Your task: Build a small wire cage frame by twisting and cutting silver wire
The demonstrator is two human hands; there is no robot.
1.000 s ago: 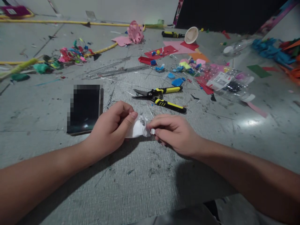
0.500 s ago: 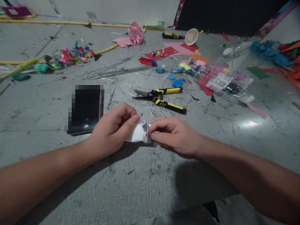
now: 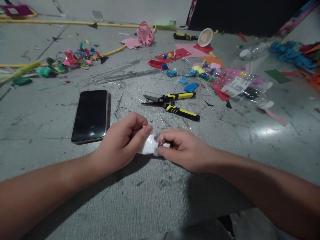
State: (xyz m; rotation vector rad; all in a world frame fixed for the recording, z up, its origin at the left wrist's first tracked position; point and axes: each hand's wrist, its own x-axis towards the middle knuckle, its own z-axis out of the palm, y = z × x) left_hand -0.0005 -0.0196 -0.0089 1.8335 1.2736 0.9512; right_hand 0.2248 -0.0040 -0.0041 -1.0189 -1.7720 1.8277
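Observation:
Low over the table, a small clear plastic packet [image 3: 149,146] with something soft and white inside is between my two hands. My left hand [image 3: 126,141] is closed on its left end, thumb on top. The fingers of my right hand [image 3: 183,148] pinch the packet's right edge, and a bit of white shows between thumb and forefinger. What exactly the right fingertips grip is partly hidden. Just beyond my hands lie spring-handled snips [image 3: 170,105] with black and yellow grips, blades apart and pointing left. A dark-screened phone [image 3: 90,115] lies left of them, near my left wrist.
Coloured paper [image 3: 172,55], blue clay bits [image 3: 190,87] and a clear plastic package [image 3: 240,87] with a label are spread at the back right. A beaded heap [image 3: 80,56] and a yellow cord [image 3: 62,22] are at the back left. A paper cup [image 3: 205,37] lies tipped over.
My right fingers have shifted slightly on the packet's edge, and white now shows between them. Both hands are marginally lower in view. The snips and phone stay put.

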